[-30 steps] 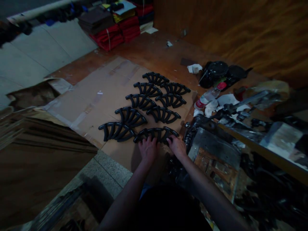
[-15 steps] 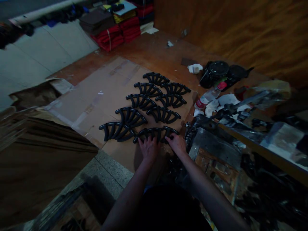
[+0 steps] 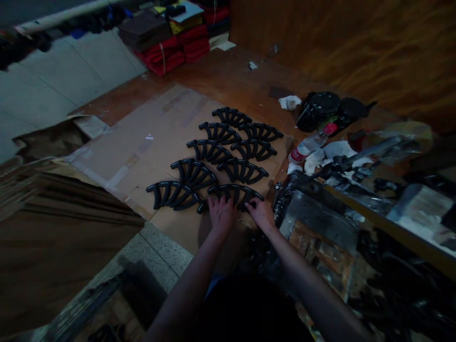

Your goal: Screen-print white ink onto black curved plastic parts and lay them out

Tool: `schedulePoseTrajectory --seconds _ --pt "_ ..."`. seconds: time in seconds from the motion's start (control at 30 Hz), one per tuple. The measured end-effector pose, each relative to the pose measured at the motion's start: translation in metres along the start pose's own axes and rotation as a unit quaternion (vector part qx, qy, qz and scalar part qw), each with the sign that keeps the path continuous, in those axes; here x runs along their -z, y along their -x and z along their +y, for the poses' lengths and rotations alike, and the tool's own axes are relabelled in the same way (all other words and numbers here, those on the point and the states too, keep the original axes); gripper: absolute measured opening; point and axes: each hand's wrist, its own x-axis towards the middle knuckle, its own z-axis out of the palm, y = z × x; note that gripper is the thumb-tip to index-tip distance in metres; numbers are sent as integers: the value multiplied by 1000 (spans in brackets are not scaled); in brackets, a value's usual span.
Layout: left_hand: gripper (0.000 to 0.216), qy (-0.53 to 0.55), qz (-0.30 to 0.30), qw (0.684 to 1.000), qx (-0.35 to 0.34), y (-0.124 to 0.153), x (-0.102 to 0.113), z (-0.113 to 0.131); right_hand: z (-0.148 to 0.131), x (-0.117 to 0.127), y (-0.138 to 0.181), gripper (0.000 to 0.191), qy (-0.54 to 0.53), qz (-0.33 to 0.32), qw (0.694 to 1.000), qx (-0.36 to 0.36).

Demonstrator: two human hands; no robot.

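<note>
Glossy black curved handle-like parts (image 3: 242, 169) lie in several fanned rows, in two columns, on a cardboard sheet (image 3: 167, 123). The nearest right-hand row (image 3: 235, 191) is in front of me, its pieces side by side in an arc. My left hand (image 3: 221, 214) has its fingers curled against the left and middle pieces of that row. At the row's right end, my right hand (image 3: 262, 213) pinches the last piece between thumb and fingers. The fingertips are partly hidden by the dark parts. Left of my left hand sits the nearest left-hand row (image 3: 174, 194).
On the right stand a plastic bottle with a red cap (image 3: 311, 142), crumpled white paper (image 3: 338, 149), black containers (image 3: 322, 104) and a metal plate (image 3: 320, 216). Stacked cardboard (image 3: 67, 247) rises at the left. Red bundles (image 3: 174, 50) are at the back.
My left hand has slid slightly right, bringing the left pieces of the near row closer to the right-end piece. The gap between them has closed. My right hand has barely moved.
</note>
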Motion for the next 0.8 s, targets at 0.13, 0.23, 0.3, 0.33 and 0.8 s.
schedulePoseTrajectory --seconds 0.13,0.23,0.3,0.33,0.8 --pt "33 8 -6 999 -31 -7 4 -4 4 -4 -2 29 -57 -7 998 14" --pt "39 29 6 998 -52 1 6 -12 11 -7 -3 34 -93 -15 995 39" --pt "40 34 18 998 -53 14 7 -20 16 -6 0 41 -106 -8 993 53" --pt "41 30 19 998 -43 22 8 -25 19 -5 3 42 -113 -1 992 63" --pt "32 31 -80 995 59 61 -2 -51 100 45 96 29 -254 86 960 80"
